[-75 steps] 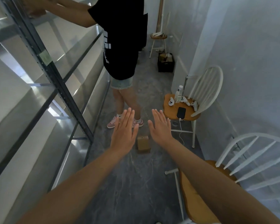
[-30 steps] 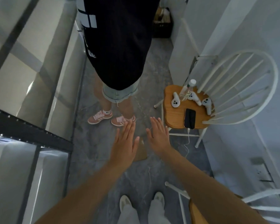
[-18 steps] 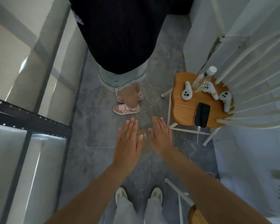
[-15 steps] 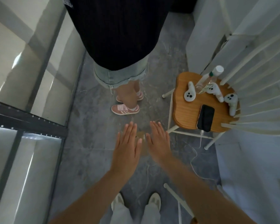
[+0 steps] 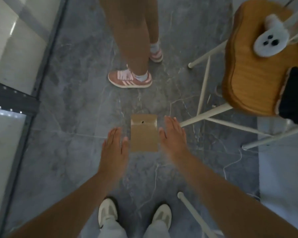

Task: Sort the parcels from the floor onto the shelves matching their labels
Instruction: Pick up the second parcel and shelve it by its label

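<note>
A small brown cardboard parcel [image 5: 143, 133] lies flat on the grey marbled floor, its flap end toward the far side. My left hand [image 5: 114, 146] hovers just left of it, flat with fingers straight and close together, holding nothing. My right hand [image 5: 173, 134] is flat on the parcel's right side, fingers extended, also apart from it. Neither hand touches the parcel. The metal shelf unit [image 5: 12, 100] with pale shelves runs along the left edge.
Another person's legs and pink sneaker [image 5: 129, 79] stand just beyond the parcel. A wooden-seat chair [image 5: 251, 79] at right carries a white controller [image 5: 268, 40] and a black phone [image 5: 294, 95]. Chair legs [image 5: 205, 117] reach close to my right hand. My own shoes [image 5: 134, 215] show below.
The view has dropped close to the floor. My hands have spread apart to either side of the parcel, which now shows fully between them. The other person has stepped slightly away.
</note>
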The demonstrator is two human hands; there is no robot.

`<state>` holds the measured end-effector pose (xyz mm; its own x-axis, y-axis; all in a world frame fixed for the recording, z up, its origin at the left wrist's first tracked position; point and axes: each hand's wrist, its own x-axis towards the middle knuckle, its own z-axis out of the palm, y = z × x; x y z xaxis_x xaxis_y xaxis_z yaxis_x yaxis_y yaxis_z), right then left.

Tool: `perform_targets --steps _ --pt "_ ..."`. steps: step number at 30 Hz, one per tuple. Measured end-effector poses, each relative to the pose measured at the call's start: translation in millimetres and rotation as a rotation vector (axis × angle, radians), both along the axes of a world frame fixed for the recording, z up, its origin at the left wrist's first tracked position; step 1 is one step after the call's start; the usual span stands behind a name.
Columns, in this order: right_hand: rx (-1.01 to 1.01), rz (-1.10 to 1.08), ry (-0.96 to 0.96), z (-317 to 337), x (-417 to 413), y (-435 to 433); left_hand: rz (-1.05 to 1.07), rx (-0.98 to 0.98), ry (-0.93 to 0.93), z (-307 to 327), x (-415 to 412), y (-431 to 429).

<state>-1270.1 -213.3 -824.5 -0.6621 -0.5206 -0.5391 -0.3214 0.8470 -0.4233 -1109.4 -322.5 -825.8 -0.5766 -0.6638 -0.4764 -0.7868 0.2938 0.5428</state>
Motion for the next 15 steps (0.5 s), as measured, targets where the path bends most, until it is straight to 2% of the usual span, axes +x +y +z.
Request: perform_targets --steps 6,11,15 --pt "0.006 -0.054 -0.078 -81.1 7.9 -9.9 0.078 0.149 0.020 -78.8 -6.9 3.0" --pt "-0.011 -0.107 -0.138 -143.1 4.8 -16.2 0.221 0.320 0.012 -136.0 -23.0 1.7" --pt "-0.026 -0.263 -0.251 -187.6 -1.0 -17.8 0.376 0.406 -0.005 -181.0 -32.3 -3.1"
